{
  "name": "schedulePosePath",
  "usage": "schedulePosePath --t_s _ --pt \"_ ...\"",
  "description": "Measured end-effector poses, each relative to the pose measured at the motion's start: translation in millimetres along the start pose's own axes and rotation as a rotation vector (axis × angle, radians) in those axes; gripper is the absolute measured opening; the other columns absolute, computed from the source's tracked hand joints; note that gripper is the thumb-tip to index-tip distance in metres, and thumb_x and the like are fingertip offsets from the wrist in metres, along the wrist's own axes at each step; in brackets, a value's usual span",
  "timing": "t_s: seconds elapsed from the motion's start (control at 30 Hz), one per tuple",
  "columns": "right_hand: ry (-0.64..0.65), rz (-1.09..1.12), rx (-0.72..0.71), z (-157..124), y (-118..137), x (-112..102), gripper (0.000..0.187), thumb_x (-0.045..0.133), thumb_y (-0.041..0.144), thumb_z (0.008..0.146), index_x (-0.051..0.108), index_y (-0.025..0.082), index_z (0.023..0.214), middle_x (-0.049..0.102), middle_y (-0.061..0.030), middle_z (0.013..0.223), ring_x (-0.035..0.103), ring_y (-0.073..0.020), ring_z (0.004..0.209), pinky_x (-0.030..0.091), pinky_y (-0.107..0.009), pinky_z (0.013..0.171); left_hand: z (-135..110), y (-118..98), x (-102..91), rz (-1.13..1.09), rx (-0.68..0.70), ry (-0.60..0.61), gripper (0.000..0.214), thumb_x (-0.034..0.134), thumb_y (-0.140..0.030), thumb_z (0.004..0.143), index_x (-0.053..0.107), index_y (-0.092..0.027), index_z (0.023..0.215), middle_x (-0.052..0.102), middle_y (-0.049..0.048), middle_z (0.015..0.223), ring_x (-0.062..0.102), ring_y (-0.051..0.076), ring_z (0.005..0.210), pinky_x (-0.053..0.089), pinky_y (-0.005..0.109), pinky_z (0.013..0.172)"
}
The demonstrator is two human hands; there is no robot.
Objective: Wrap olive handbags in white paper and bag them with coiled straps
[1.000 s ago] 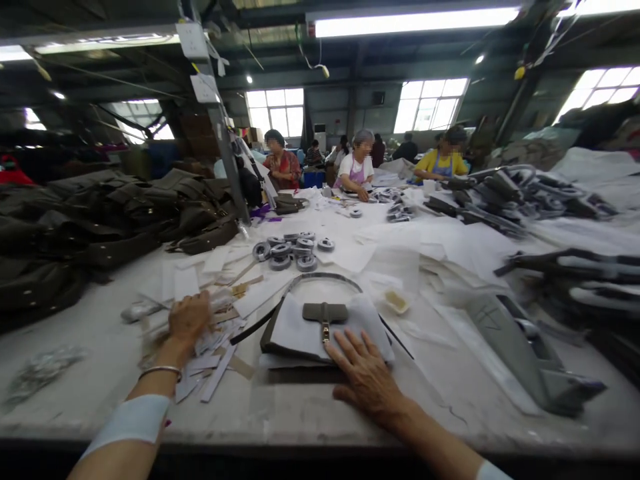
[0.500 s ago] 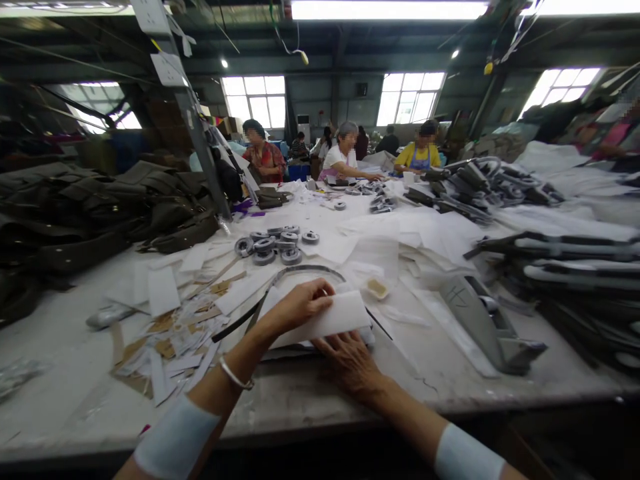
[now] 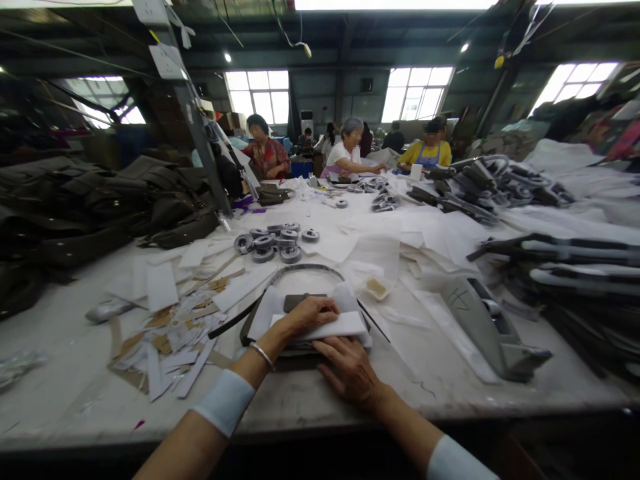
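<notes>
A grey-green handbag [image 3: 260,319] lies flat on the white table [image 3: 450,373], wrapped in white sheets, its curved handle [image 3: 310,269] arching away from me. My left hand [image 3: 310,313] is closed on a white paper strip [image 3: 340,325], pressing it across the bag's front over the clasp flap [image 3: 295,301]. My right hand [image 3: 350,370] lies flat with fingers spread on the bag's near edge, just under the strip.
Paper and card scraps [image 3: 165,340] litter the table to the left. Grey tape rolls [image 3: 273,243] sit beyond the bag, a small dish [image 3: 377,287] to its right. Dark bags [image 3: 100,207] pile at left, wrapped grey bags [image 3: 565,267] at right. People work at the far end.
My left hand left the scrap pile, brought a white strip over and lowered it onto the bag's front. My right hand stayed on the bag's near edge.
</notes>
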State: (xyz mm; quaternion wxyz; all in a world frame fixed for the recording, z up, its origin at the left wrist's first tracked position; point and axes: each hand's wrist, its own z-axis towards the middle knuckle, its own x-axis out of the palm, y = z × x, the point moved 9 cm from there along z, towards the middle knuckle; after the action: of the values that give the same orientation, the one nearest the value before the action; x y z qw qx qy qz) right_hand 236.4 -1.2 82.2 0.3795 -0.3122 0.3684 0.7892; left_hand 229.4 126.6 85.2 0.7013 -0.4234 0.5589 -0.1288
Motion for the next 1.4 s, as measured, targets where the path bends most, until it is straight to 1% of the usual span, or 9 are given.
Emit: schedulePosePath --t_s 0.17,0.37,0.43,0.53,0.7,0.87,1.0,1.2,1.4 --pt "-0.303 0.186 0.077 -4 -6 -30 0.014 0.049 0.02 0.092 0.063 0.019 0.096 0.06 -0.0077 0.092 0.06 -0.0198 0.09 0.053 -0.033 0.082 1 4 1.9 0.044 0.022 -0.022 0.017 0.06 -0.026 0.084 0.071 -0.019 0.095 0.072 0.001 0.092 0.064 0.015 0.084 0.046 0.023 0.076" --pt "-0.456 0.153 0.153 8 -7 -75 0.016 0.049 0.019 0.094 0.064 0.022 0.1 0.061 -0.0068 0.093 0.061 -0.0204 0.091 0.052 -0.034 0.081 -3 3 3.6 0.137 0.038 -0.051 0.015 0.062 -0.026 0.084 0.071 -0.021 0.095 0.072 0.0002 0.093 0.064 0.016 0.085 0.045 0.022 0.074" --pt "-0.364 0.04 0.125 17 -6 -72 0.024 0.048 0.023 0.096 0.062 0.023 0.116 0.064 -0.0094 0.109 0.059 -0.024 0.107 0.048 -0.04 0.094 -3 3 3.1 0.173 0.048 -0.071 0.017 0.06 -0.028 0.086 0.07 -0.021 0.098 0.071 0.0012 0.094 0.064 0.016 0.085 0.046 0.022 0.074" --pt "-0.128 -0.214 0.09 21 -12 -39 0.047 0.049 0.033 0.096 0.045 0.018 0.141 0.054 -0.014 0.138 0.047 -0.0302 0.13 0.036 -0.05 0.108 -4 3 2.8 0.242 0.061 -0.104 0.019 0.057 -0.02 0.086 0.069 -0.019 0.101 0.071 0.0028 0.095 0.063 0.017 0.086 0.047 0.024 0.077" --pt "0.048 -0.462 0.097 9 -28 5 0.062 0.055 0.036 0.094 0.036 0.012 0.147 0.043 -0.0182 0.15 0.044 -0.0332 0.134 0.024 -0.054 0.113 -6 -3 -0.8 0.373 0.077 -0.192 0.023 0.053 -0.01 0.081 0.068 -0.018 0.097 0.067 0.0067 0.099 0.061 0.02 0.093 0.048 0.029 0.087" --pt "0.107 -0.446 0.119 11 -30 5 0.06 0.058 0.038 0.092 0.041 0.017 0.145 0.054 -0.0151 0.141 0.048 -0.0324 0.131 0.027 -0.052 0.111 -15 -11 -15.3 0.461 0.054 -0.331 0.03 0.047 -0.007 0.085 0.065 -0.017 0.108 0.065 0.009 0.107 0.058 0.022 0.106 0.045 0.034 0.098" --pt "0.131 -0.471 0.126 11 -31 5 0.053 0.06 0.033 0.091 0.047 0.022 0.141 0.054 -0.0128 0.141 0.049 -0.0319 0.13 0.029 -0.052 0.109 -32 -10 -22.1 0.486 0.019 -0.378 0.026 0.044 -0.011 0.092 0.064 -0.015 0.108 0.068 0.0098 0.105 0.062 0.02 0.102 0.049 0.032 0.094" --pt "0.141 -0.467 0.115 9 -32 9 0.054 0.059 0.026 0.09 0.046 0.025 0.142 0.054 -0.0115 0.142 0.049 -0.0311 0.13 0.029 -0.051 0.11 -79 -13 6.8 0.569 0.125 -0.292 0.036 0.048 -0.027 0.097 0.054 -0.017 0.131 0.059 0.0097 0.137 0.051 0.024 0.131 0.036 0.043 0.113" --pt "0.14 -0.476 0.114 11 -30 8 0.05 0.056 0.021 0.09 0.049 0.022 0.14 0.055 -0.0128 0.141 0.049 -0.0321 0.129 0.029 -0.051 0.109 -95 -5 18.4 0.72 0.099 -0.414 0.042 0.04 -0.032 0.101 0.047 -0.018 0.14 0.055 0.01 0.142 0.049 0.025 0.133 0.037 0.045 0.112"
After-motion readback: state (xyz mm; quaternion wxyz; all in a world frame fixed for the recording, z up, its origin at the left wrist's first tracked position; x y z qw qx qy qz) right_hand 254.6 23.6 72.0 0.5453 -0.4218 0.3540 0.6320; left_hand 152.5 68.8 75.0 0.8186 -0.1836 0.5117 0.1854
